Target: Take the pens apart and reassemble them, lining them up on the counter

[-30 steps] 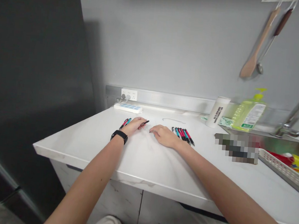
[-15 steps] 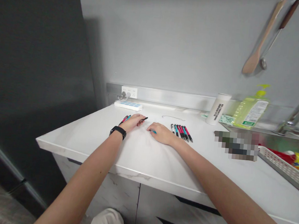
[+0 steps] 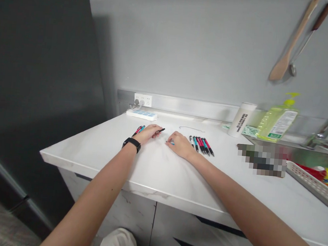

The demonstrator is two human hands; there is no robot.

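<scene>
My left hand (image 3: 150, 134), with a black watch on its wrist, is closed on a thin dark pen part (image 3: 161, 130) that points right, over the white counter. Just to the right, my right hand (image 3: 180, 145) pinches a blue pen part (image 3: 171, 143), mostly covered by the fingers. A small gap separates the two hands. Beyond my left wrist lie a few pens (image 3: 138, 130), pink and blue, partly hidden by the hand. Right of my right hand several pens (image 3: 201, 145) in pink, blue, black and white lie side by side in a slanted row.
A power strip (image 3: 142, 115) lies by the wall socket. A thin bent wire (image 3: 192, 128) rests behind the hands. On the right stand a white cylinder (image 3: 241, 120) and a green soap bottle (image 3: 277, 123), near the sink and a perforated tray (image 3: 313, 183).
The view has shifted slightly. My right hand has drawn a little to the right, away from my left hand. Both keep hold of their pen parts.
</scene>
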